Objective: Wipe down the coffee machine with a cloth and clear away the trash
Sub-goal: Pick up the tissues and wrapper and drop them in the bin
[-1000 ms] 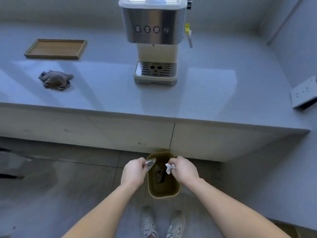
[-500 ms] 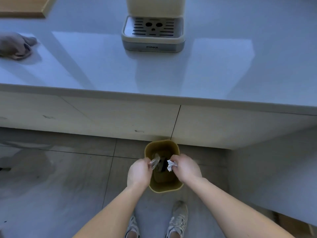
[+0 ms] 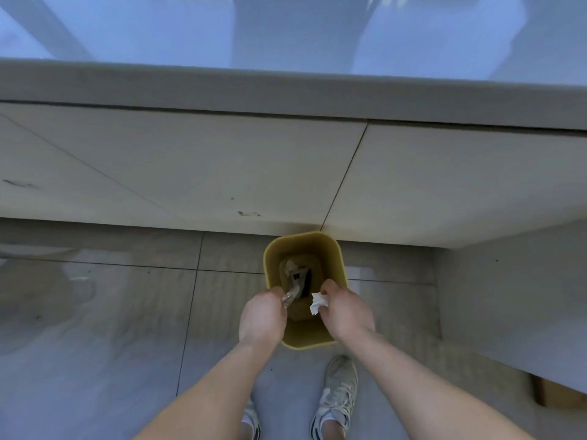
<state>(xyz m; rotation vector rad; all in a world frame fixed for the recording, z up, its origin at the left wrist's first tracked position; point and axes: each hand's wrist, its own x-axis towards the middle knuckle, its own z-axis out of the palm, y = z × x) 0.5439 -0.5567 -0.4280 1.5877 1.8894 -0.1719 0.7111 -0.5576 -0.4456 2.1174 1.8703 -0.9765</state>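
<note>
A yellow bin stands on the floor against the cabinet front, with dark and pale scraps lying at its bottom. My left hand hovers over the bin's left rim and pinches a clear plastic wrapper. Over the right rim, my right hand holds a crumpled white paper wad. Both pieces hang above the bin's opening. The coffee machine and the cloth are out of view.
The grey countertop edge runs across the top, with pale cabinet doors below it. My shoes stand on the tiled floor just behind the bin. A cabinet side rises at the right, with a brown box corner beside it.
The view has tilted down, so the coffee machine, cloth and tray have left the frame. Both hands stay over the bin, still holding the wrapper and the paper wad.
</note>
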